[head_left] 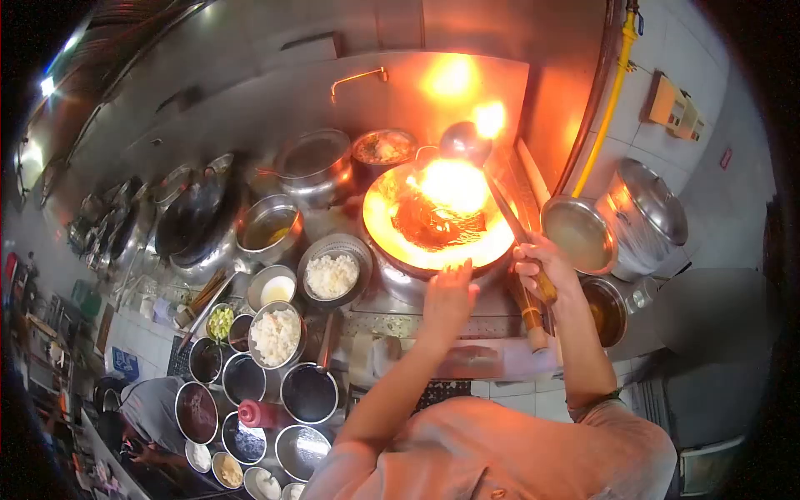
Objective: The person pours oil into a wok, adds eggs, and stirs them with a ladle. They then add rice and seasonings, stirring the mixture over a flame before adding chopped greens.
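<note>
A large wok [392,242] sits on the burner with bright flames [454,185] rising from the dark food inside it. My left hand [448,298] rests at the wok's near rim, fingers curled on its edge. My right hand [540,265] is closed around the wooden handle of a long ladle [465,142], whose shaft runs up across the wok's right side; its bowl hangs above the far rim in the firelight.
Bowls of white rice [332,275] [275,335], chopped greens [220,322] and several dark sauce pots [309,392] crowd the counter to the left. Steel pots [314,164] stand behind; a pan of liquid [577,233] and a lidded pot [650,212] lie right. Another person [150,412] crouches lower left.
</note>
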